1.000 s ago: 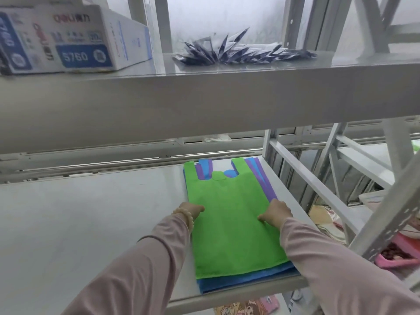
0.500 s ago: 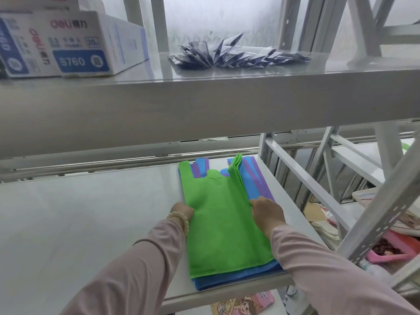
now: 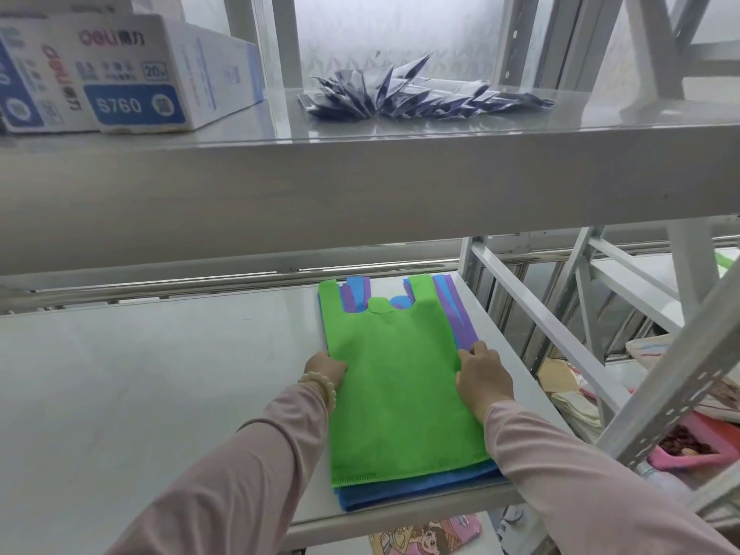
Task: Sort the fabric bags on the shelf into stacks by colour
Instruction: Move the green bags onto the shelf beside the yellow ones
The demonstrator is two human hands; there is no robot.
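Green bag (image 3: 400, 394) flat again; left hand (image 3: 326, 368), right hand (image 3: 482, 376) seemingly pinch edges, fingertips hidden.

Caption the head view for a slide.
The left hand and right hand hold the side edges of the green bag on a pile of blue bags and purple bags on the shelf.

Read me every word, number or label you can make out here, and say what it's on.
"S760": blue panel on the end of the white box, upper shelf.
"deli" in red, then Chinese characters: top of that end.
"20": small frame above the blue panel.
"deli", sideways: the second box, further left.
Unreadable: the boxes' fine print, the dark packets.
No text: the green bag.
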